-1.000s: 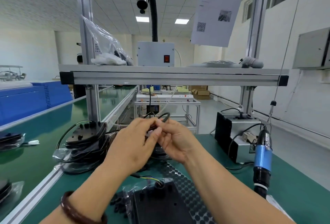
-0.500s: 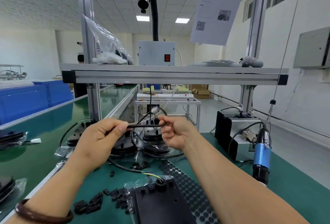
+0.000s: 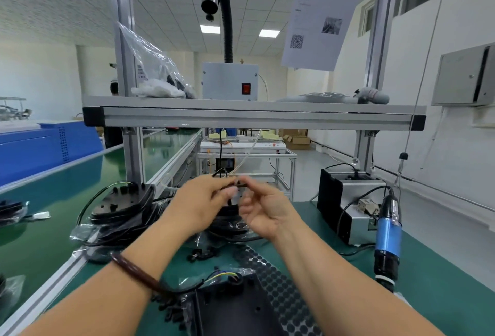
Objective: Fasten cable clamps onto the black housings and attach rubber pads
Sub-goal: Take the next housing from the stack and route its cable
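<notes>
My left hand (image 3: 199, 205) and my right hand (image 3: 263, 208) meet in front of me at chest height, both blurred by motion. Between their fingertips they pinch a thin black cable (image 3: 227, 187). A black housing (image 3: 235, 309) lies at the near edge below my arms, with coloured wires coming out of its top. Small black cable clamps (image 3: 201, 254) lie loose on the green mat. A sheet of round black rubber pads (image 3: 278, 279) lies right of the housing. More black housings (image 3: 117, 207) are stacked at the left, wrapped in cables.
A blue electric screwdriver (image 3: 387, 239) hangs at the right, beside a black and silver box (image 3: 345, 201). An aluminium shelf (image 3: 254, 117) crosses overhead with a grey switch box (image 3: 230, 81). A green conveyor (image 3: 53, 188) runs along the left.
My hands, spread apart along the cable half a second ago, have come back together at the middle. The view has shifted slightly.
</notes>
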### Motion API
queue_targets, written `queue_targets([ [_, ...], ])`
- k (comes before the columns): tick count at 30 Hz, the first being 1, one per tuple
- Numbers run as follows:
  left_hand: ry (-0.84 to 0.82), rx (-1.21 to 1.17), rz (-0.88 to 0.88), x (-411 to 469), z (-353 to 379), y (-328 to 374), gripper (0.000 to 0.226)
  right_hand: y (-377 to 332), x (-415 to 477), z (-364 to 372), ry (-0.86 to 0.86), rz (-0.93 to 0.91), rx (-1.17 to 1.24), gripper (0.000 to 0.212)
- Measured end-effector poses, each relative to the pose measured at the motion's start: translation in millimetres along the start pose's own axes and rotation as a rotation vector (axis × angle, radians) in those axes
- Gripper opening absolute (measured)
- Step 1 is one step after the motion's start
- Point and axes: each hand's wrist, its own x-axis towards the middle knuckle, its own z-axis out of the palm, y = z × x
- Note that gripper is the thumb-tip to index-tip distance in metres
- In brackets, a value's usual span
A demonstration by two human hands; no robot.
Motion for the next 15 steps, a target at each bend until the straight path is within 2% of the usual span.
queue_targets([
  [3, 0.057, -0.171, -0.053, 5.2, -13.8, -17.1, 0.028, -16.6, 2.9, -16.5, 0.099, -0.065, 0.143, 0.02],
  [5, 0.04, -0.175, -0.066, 8.2, -20.8, -23.6, 0.025, -25.0, 3.9, -21.2, 0.113, -0.105, 0.204, 0.019],
  [7, 0.022, -0.108, -0.053, 11.3, -28.5, -25.9, 0.022, -30.3, 4.4, -21.6, 0.113, -0.142, 0.122, 0.017],
  [11, 0.019, 0.122, -0.032, 19.7, -44.3, -25.7, 0.047, -41.1, 3.1, -15.4, 0.216, -0.265, -0.114, 0.017],
  [15, 0.153, 0.369, 0.055, 29.1, -54.2, -20.3, 0.061, -60.2, -0.3, -10.5, 0.32, -0.393, -0.128, 0.017],
])
